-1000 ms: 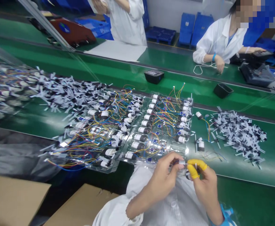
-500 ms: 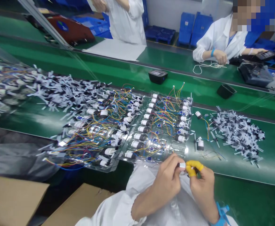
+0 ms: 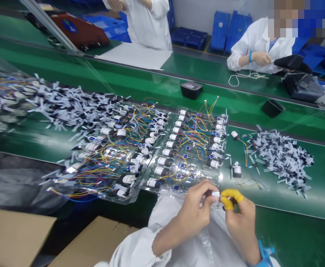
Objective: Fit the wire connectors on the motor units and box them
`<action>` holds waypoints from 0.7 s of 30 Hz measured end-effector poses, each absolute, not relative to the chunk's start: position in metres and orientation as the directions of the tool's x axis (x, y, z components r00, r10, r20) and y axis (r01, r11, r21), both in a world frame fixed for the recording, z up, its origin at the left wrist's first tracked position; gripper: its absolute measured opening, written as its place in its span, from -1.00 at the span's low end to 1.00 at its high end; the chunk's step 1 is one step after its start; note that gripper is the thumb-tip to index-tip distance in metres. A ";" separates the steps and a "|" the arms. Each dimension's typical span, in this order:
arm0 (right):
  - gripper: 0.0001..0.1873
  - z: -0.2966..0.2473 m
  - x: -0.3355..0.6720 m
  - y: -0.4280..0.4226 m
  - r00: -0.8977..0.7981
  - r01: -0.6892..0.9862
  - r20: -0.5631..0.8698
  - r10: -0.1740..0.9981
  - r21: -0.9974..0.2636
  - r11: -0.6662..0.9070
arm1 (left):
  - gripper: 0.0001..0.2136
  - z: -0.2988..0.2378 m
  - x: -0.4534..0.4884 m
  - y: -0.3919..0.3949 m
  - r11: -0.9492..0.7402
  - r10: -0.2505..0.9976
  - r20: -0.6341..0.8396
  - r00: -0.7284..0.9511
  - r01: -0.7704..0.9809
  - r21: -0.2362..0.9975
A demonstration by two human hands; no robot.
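Note:
My left hand [image 3: 191,209] is closed in a pinch on a small white piece [image 3: 215,194], close to my body at the bench edge. Facing it, my right hand [image 3: 242,217] wears yellow finger cots [image 3: 232,196] and pinches a tiny part by the white piece, mostly hidden by the fingers. Beyond my hands lies a clear plastic tray [image 3: 190,174] holding several white-and-black cylindrical parts [image 3: 161,170] with coloured wires. To its right, another such part [image 3: 237,170] rests on the green surface with wires trailing.
A heap of black-and-white strip-like pieces [image 3: 282,159] lies at right, a larger heap [image 3: 70,107] at left. A second loaded tray [image 3: 131,193] adjoins the first. Black containers [image 3: 191,90] sit on the green strip behind. Two people in white work across; cardboard [image 3: 92,241] is lower left.
My hands have drawn slightly apart, the small white piece staying in the left fingers. The black containers behind have shifted right. The co-worker at right now has a hand at a black object.

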State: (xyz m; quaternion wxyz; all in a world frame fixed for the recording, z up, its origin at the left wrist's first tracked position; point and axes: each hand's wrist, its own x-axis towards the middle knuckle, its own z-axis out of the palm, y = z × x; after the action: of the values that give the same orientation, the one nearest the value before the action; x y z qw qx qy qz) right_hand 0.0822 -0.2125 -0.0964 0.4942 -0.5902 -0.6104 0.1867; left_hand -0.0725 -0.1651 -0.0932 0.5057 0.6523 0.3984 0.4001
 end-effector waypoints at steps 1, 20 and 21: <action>-0.80 -0.098 0.081 -0.213 0.188 0.564 0.415 0.890 -0.787 0.248 | -0.87 -0.096 -0.071 -0.167 -0.213 0.922 0.157 0.353 0.127 0.969; -0.82 -0.090 0.139 -0.220 0.296 -0.044 -0.062 0.953 -0.998 -0.051 | -0.87 -0.095 -0.103 -0.160 -0.319 0.707 0.040 0.706 0.268 0.909; -0.82 -0.090 0.141 -0.219 0.301 -0.023 -0.047 0.953 -0.999 -0.042 | -0.85 -0.094 -0.109 -0.158 -0.300 0.737 0.028 0.675 0.291 0.908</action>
State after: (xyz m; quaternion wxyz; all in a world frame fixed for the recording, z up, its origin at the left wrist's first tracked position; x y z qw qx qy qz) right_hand 0.1408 -0.2186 -0.0900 0.5630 -0.5774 -0.4025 0.4332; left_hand -0.1094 -0.1576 -0.0942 0.4892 0.7735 0.3323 0.2280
